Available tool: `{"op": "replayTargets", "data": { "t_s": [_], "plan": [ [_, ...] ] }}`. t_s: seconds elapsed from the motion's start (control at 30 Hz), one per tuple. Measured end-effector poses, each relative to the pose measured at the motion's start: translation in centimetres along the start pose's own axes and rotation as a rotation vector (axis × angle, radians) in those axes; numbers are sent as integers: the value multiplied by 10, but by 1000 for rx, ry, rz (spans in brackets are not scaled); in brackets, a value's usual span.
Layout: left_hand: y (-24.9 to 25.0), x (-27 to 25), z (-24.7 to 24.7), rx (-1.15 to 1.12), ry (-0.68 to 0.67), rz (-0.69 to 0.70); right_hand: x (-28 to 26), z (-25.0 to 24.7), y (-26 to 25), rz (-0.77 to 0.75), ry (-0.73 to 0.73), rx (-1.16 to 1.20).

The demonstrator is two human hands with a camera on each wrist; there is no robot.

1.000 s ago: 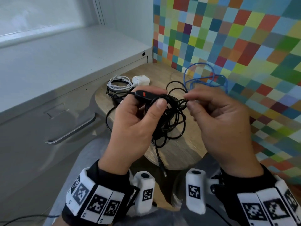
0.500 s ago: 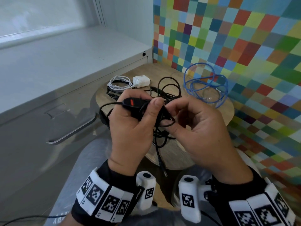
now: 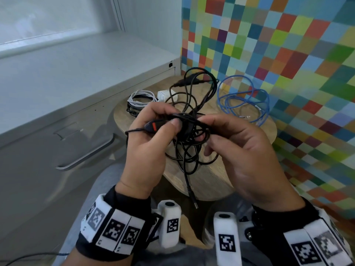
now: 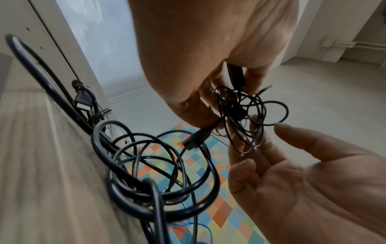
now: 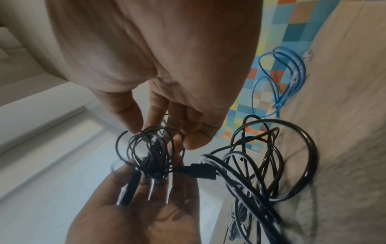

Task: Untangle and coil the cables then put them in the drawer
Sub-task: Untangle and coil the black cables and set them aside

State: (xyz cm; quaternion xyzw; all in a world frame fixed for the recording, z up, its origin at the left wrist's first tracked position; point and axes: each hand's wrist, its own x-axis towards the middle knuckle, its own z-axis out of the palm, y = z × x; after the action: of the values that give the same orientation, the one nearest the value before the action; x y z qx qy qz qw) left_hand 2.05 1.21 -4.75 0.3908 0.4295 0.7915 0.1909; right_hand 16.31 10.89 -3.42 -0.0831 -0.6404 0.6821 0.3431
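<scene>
A thin black cable tangle [image 3: 192, 144] hangs between both hands above the round wooden table [image 3: 211, 177]. My left hand [image 3: 169, 120] grips it, thumb pressed by a black plug with a red stripe [image 3: 153, 126]. My right hand [image 3: 205, 123] pinches loops of the same tangle [image 5: 150, 148], its fingertips meeting the left's. One end with a barrel plug [image 3: 193, 198] dangles below. Thicker black loops [image 4: 146, 181] trail back onto the table. A blue cable [image 3: 244, 98] lies loose at the far right. The grey drawer [image 3: 57, 150] on the left is closed.
A coiled white cable [image 3: 140, 97] and a white charger [image 3: 166, 94] sit at the table's far left edge. The drawer handle [image 3: 86, 154] is close to my left hand. A checkered colourful wall [image 3: 288, 73] stands behind and to the right of the table.
My right hand came in from the right and joined the left hand at the tangle. The black loops behind the hands now rise higher.
</scene>
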Motion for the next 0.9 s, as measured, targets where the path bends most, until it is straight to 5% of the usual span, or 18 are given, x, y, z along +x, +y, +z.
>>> {"op": "replayTargets", "data": {
  "t_s": [0.33, 0.9],
  "plan": [
    [-5, -2, -1, 125, -76, 79, 2, 0, 4, 184, 99, 50],
    [1, -7, 8, 249, -166, 30, 8, -8, 2, 23, 378, 9]
  ]
}}
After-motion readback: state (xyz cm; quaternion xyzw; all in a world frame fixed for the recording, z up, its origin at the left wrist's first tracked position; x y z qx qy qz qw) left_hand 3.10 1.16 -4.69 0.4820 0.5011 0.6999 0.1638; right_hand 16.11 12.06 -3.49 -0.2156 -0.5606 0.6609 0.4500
